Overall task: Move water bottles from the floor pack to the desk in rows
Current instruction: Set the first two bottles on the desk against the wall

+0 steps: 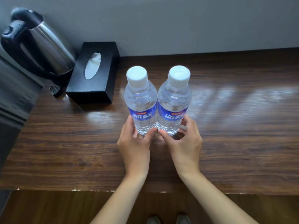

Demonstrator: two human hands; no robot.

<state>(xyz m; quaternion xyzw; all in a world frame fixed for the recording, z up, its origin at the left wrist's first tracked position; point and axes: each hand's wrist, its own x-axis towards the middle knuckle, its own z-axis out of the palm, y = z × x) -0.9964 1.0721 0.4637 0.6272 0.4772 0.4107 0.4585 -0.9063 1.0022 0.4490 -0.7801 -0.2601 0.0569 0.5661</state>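
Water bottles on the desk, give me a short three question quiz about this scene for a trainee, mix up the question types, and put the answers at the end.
1. True or false: the two water bottles stand upright on the desk with their sides touching.
2. Which thing sits nearest the left bottle? A) the kettle B) the black tissue box C) the shoes
3. Fill in: both bottle caps are ____ in colour.

Key
1. True. The left bottle and the right bottle meet along their sides, the left hand curled round one base, the right hand round the other.
2. B, the black tissue box; the kettle stands farther left.
3. White.
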